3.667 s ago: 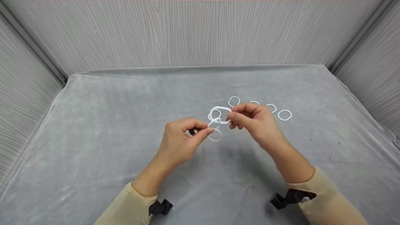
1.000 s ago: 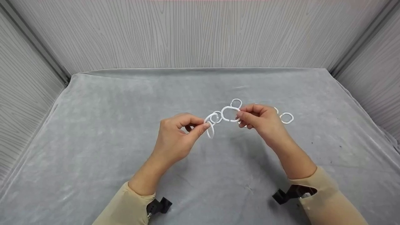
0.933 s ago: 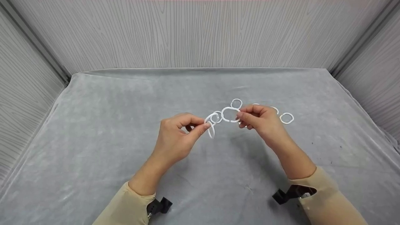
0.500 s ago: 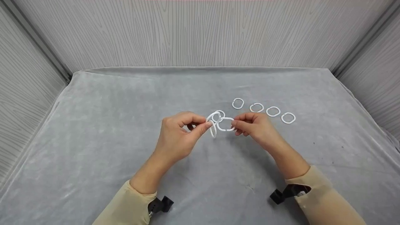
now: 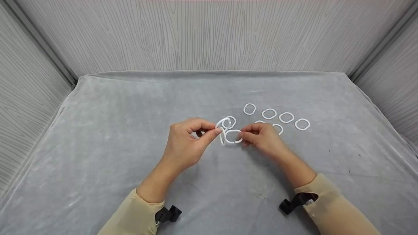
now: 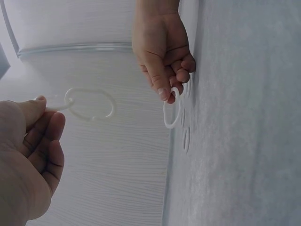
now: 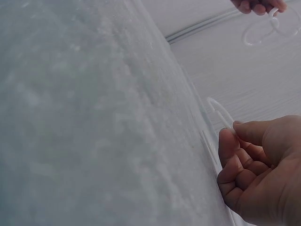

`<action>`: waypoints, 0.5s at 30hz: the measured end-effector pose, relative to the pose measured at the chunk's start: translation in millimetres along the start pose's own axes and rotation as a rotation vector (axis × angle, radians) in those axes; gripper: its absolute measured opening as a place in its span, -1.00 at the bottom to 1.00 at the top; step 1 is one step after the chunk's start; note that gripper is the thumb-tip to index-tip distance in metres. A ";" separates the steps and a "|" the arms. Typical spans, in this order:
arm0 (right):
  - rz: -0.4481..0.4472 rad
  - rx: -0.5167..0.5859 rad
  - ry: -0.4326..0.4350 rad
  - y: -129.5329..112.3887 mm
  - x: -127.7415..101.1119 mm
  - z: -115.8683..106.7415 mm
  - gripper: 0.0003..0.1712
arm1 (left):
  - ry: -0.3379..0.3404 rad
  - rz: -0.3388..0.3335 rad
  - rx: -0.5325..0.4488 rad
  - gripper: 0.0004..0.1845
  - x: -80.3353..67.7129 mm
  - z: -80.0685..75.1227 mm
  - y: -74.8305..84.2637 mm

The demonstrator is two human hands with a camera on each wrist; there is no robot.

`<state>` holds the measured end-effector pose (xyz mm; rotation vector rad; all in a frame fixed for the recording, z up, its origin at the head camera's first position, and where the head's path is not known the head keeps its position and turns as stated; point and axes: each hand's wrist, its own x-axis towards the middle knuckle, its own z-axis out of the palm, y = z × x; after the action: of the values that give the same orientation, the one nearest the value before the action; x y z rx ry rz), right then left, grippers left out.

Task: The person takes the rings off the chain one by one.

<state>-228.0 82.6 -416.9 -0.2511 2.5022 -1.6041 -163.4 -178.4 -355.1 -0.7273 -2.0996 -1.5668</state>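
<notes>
Six loose rings (image 5: 269, 113) lie on the tabletop (image 5: 114, 137) — left hand (image 5: 186, 143) pinches two linked rings (image 5: 225, 125), right hand (image 5: 263, 138) pinches a third ring (image 5: 233, 136) just beside them, between both hands

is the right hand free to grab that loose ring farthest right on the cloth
Probably not as it stands: the right hand pinches a white ring, so its fingers are taken. The farthest-right loose ring lies close by on the grey cloth, nothing blocking it.
</notes>
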 end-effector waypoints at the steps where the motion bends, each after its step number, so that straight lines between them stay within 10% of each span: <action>1: -0.001 -0.004 0.002 0.2 0.1 0.0 -0.80 | -0.002 0.000 0.002 -0.93 0.0 0.1 -0.2; 15: -0.030 -0.107 -0.001 4.9 1.7 1.6 -0.82 | 0.000 -0.015 -0.006 -0.94 -0.1 1.6 -0.8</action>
<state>-229.6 82.8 -422.1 -0.3043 2.5991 -1.4828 -163.9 -177.1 -356.2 -0.7149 -2.1063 -1.5819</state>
